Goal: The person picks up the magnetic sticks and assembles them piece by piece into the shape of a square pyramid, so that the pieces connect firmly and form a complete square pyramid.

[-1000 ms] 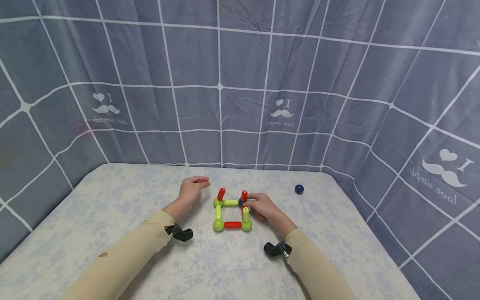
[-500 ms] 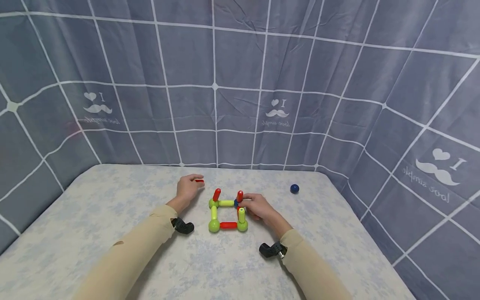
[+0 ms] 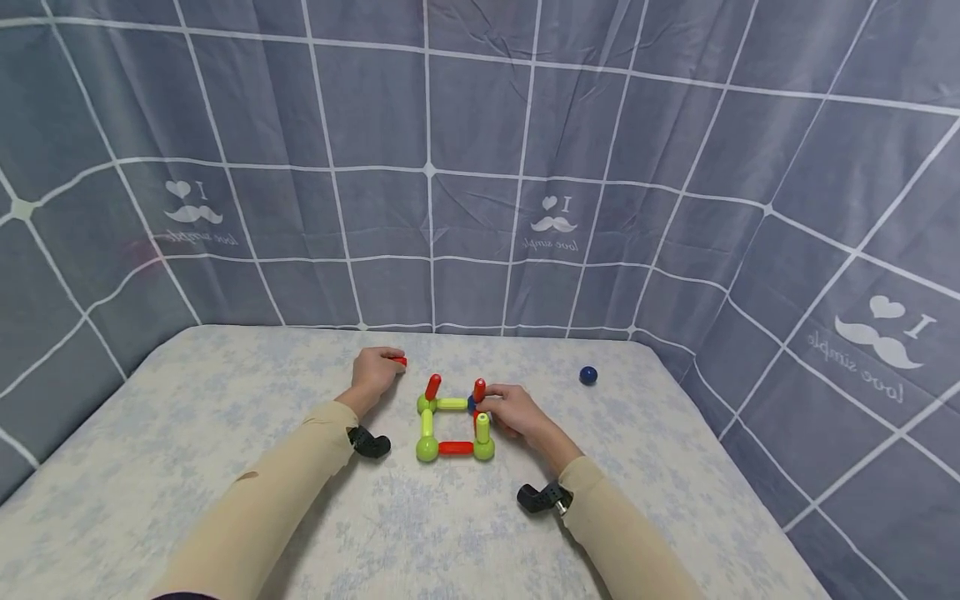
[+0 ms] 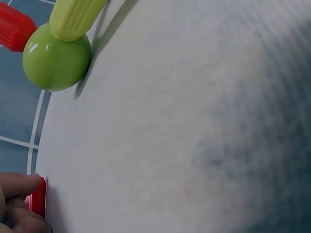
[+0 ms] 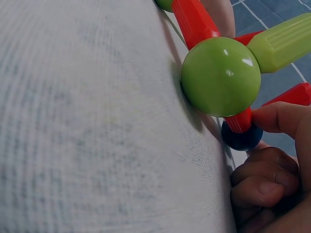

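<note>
- We see a pale, blue-flecked cloth-covered tabletop (image 3: 225, 433) walled by a grey grid-patterned curtain (image 3: 480, 167).
- Near its middle sits a square frame of red and green plastic rods and balls (image 3: 452, 425), with 3 rods standing up from its corners.
- Our right hand (image 3: 517, 414) closes its grip on the frame's far right corner, at the dark blue joint ball (image 5: 241, 138).
- Our left hand (image 3: 373, 372), left of the frame, pinches a short red plastic rod (image 3: 400, 361).
- A loose dark blue ball (image 3: 588, 376) lies well apart, to the right.
</note>
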A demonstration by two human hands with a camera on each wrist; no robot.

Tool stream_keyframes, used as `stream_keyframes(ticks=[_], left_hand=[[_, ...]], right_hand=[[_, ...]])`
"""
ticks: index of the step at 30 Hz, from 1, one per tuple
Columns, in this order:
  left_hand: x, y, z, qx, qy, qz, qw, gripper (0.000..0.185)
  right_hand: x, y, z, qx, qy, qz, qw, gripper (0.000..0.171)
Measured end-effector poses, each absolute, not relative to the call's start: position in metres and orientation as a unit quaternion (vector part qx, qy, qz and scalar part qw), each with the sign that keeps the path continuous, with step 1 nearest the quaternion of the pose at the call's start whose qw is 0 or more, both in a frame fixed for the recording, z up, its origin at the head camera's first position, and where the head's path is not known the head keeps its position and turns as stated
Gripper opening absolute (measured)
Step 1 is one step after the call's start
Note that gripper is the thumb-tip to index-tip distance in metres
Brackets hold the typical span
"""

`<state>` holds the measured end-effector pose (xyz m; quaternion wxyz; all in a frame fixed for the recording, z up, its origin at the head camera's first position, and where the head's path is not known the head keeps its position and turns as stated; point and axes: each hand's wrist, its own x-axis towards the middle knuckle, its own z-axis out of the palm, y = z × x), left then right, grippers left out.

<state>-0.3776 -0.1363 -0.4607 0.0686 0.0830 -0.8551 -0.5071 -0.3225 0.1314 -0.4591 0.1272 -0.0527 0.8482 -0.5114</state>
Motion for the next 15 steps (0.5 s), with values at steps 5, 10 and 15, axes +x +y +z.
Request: stream_keyframes(ticks=[5, 10, 15], left_hand=[[-0.3775, -0.1358, -0.4605, 0.079, -0.862, -0.497, 0.064, 0.027], [-0.3742, -0.1354, -0.4577, 0.077, -0.871, -0.480, 0.069, 0.028], [-0.3711, -0.1337, -0.4564, 0.076, -0.879, -0.465, 0.070, 0.029]], right_hand=[[-0.3231, 0.1326, -0.4597, -0.048, 0.850, -0.509, 0.124, 0.040], [-0.3236, 0.1327, -0.4593, -0.048, 0.851, -0.508, 0.123, 0.039], [-0.3235, 0.1328, -0.4611, -0.049, 0.851, -0.508, 0.123, 0.038]])
